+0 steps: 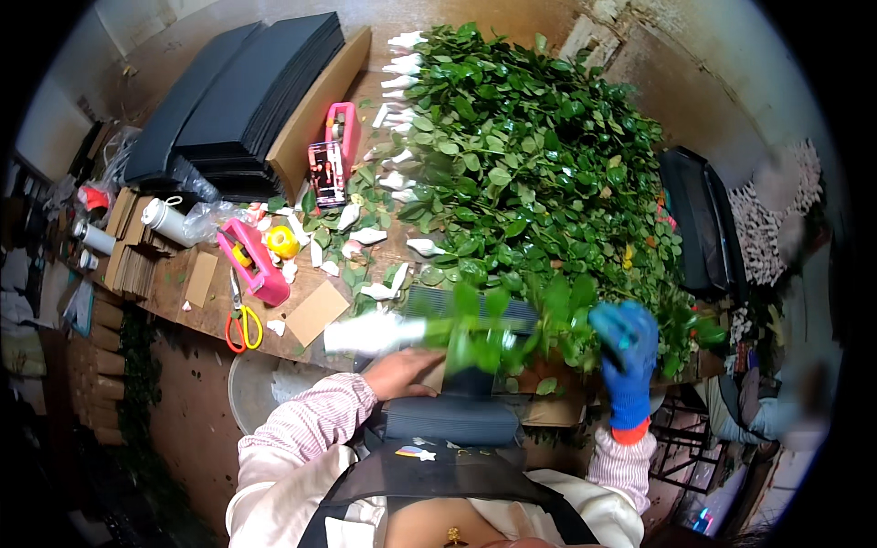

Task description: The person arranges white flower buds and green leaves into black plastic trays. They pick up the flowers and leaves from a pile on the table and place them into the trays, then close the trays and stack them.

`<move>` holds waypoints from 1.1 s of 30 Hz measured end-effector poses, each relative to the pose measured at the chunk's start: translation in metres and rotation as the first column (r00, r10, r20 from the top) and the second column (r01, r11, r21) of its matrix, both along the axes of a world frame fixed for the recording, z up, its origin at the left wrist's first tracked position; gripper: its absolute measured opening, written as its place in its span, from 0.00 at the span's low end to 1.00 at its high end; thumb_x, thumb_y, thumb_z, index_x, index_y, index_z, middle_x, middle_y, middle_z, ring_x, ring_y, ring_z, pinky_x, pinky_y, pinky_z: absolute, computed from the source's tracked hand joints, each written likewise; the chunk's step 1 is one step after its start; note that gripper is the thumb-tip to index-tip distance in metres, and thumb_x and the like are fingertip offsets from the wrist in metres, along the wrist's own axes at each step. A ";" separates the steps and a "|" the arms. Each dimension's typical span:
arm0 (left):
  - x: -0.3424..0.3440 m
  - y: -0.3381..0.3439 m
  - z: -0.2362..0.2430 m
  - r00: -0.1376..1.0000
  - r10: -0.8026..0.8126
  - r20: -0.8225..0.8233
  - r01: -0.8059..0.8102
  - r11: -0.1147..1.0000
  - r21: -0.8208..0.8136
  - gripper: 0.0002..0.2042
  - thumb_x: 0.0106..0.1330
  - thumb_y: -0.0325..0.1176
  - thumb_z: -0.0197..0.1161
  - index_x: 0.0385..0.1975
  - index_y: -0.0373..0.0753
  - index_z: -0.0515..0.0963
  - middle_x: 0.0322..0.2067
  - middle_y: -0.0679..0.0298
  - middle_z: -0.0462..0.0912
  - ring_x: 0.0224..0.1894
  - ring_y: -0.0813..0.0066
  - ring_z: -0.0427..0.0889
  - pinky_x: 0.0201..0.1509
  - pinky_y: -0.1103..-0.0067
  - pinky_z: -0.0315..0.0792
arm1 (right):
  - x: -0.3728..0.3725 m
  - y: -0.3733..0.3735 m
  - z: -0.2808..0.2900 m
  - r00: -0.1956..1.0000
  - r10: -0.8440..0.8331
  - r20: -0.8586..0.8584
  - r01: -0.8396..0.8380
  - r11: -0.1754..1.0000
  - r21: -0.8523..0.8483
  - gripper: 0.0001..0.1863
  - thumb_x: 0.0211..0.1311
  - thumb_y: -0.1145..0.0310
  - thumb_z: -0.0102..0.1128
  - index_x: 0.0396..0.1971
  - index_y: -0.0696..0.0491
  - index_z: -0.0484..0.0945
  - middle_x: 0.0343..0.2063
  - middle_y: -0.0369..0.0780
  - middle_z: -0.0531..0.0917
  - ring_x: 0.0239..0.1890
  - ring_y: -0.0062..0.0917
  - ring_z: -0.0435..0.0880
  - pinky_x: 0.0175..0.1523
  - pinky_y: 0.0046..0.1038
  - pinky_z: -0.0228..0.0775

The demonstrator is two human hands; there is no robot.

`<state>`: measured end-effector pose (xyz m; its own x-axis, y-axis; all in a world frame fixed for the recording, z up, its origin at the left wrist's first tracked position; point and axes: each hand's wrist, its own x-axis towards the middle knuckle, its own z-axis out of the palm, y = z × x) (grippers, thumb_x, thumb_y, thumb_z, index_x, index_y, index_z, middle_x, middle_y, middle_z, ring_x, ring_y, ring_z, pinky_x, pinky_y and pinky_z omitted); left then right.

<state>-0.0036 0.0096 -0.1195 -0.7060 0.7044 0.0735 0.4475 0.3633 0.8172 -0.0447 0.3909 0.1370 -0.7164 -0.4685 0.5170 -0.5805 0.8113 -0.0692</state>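
Observation:
In my blue-gloved right hand is a leafy flower stem, held across the front of the bench, its white-covered head pointing left and blurred by motion. My bare left hand lies just below that head at the bench's front edge, fingers extended, apparently holding nothing. A dark ridged pad shows partly behind the stem. A large pile of green leafy stems covers the back right, white heads lined along its left end. Loose white heads lie among fallen leaves left of it.
Dark sheet stacks, pink tape dispensers, yellow tape, scissors, a phone, white cylinders and cardboard pieces occupy the bench's left. A black case stands right. A bin sits under the front edge.

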 end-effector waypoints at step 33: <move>-0.015 -0.004 0.022 0.989 -0.094 -0.113 0.087 0.994 -0.069 0.16 0.64 0.42 0.76 0.49 0.47 0.90 0.64 0.55 0.76 0.61 0.54 0.75 0.64 0.64 0.70 | -0.047 0.033 -0.053 0.988 -0.081 0.132 0.103 0.981 -0.165 0.27 0.53 0.78 0.64 0.55 0.47 0.87 0.53 0.41 0.87 0.58 0.41 0.82 0.68 0.44 0.71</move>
<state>-0.0182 0.0052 -0.0979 -0.6285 0.7708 0.1043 0.5713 0.3664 0.7344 -0.0914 0.4240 0.0844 -0.8159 -0.3099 0.4881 -0.4821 0.8306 -0.2785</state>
